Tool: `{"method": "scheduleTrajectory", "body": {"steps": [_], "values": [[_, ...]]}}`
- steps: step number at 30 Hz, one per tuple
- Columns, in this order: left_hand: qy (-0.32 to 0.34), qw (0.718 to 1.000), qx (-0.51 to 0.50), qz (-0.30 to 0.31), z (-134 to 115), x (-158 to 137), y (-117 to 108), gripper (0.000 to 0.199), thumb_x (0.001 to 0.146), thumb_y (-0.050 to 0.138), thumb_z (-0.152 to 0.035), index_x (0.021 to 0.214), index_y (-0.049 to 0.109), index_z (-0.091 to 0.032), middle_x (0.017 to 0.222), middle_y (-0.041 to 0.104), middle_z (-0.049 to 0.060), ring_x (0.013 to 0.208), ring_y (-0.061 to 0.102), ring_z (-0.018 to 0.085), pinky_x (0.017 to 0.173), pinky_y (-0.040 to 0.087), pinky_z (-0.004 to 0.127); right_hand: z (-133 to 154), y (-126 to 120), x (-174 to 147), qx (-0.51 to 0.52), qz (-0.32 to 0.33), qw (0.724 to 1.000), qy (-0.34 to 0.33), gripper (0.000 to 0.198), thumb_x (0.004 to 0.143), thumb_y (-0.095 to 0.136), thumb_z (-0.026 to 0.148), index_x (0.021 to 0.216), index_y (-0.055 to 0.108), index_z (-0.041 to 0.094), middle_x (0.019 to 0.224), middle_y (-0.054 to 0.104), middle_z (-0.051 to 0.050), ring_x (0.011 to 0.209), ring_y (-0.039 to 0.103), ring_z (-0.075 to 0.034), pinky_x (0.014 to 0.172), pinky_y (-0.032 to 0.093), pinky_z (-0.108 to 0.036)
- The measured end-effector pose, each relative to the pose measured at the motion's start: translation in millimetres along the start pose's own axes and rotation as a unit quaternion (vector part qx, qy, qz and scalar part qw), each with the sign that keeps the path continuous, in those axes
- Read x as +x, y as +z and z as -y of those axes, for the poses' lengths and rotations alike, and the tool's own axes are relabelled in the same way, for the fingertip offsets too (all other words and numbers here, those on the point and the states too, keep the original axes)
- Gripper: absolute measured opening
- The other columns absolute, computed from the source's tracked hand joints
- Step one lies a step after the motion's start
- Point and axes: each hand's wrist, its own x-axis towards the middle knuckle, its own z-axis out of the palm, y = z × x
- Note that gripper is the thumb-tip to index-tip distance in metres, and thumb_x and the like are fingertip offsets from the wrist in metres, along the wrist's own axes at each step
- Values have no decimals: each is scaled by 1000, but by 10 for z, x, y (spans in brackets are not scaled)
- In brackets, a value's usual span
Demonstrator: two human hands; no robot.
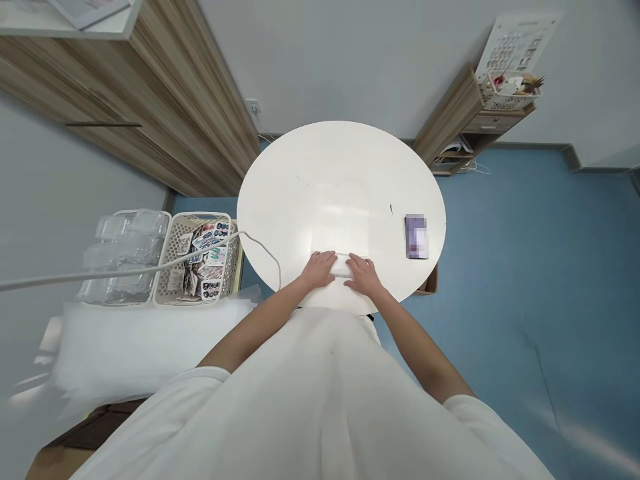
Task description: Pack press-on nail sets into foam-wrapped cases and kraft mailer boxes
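On the table (340, 157), near side, the left hand (319, 269) and right hand (365, 274) grip a white thing (341, 266); its ends are hidden.

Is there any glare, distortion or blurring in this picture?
Head view: pale glare on the middle of the white table; head view, edges: the wooden cabinet leans, likely wide-angle stretch; head view, right: purple item pixelated; head view, between left hand and right hand: white object low in contrast.

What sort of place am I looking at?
Probably a workroom or storeroom: a white table, a perforated basket full of small items, and clear plastic containers piled beside it.
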Motion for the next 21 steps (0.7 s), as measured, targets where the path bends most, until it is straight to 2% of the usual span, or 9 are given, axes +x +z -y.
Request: {"method": "scheduleTrajectory", "body": {"steps": [4,8,12,14,18,21], "values": [[-13,1000,-24,-1,-26,13,-20,48,66,57,-28,111,48,-17,124,50,13,112,47,27,96,26,41,56,-23,40,22,9,999,29,44,72,61,27,113,47,20,131,45,-14,116,43,-27,96,26,-43],[-17,997,-64,33,-55,-83,-131,48,60,61,-33,105,52,-18,107,58,10,100,53,27,92,28,41,147,-110,-57,65,35,996,43,44,70,62,33,109,49,20,113,56,-10,101,52,-25,89,32,-39],[-30,988,-124,89,-99,-247,-173,43,62,60,-39,100,57,-21,99,63,7,93,56,26,90,30,39,201,-162,-273,158,89,981,60,40,72,61,39,106,52,22,104,60,-6,90,55,-21,78,38,-32],[-51,983,-144,99,-119,-300,-168,37,65,57,-41,98,60,-24,100,63,6,98,54,26,91,30,39,198,-169,-335,207,100,971,66,36,73,59,41,105,54,23,103,61,-5,90,55,-20,76,40,-30],[-93,978,-172,79,-83,-292,-212,36,73,47,-48,95,63,-25,120,54,6,115,44,27,94,30,41,142,-190,-265,243,59,965,75,29,76,56,44,94,61,22,109,58,-6,101,52,-20,83,40,-32],[-125,963,-223,87,44,-245,-291,42,73,47,-53,98,63,-23,117,56,7,107,50,26,88,37,36,79,-234,-136,282,56,950,123,31,79,50,47,89,63,22,107,59,-6,96,55,-19,80,42,-30]]}}
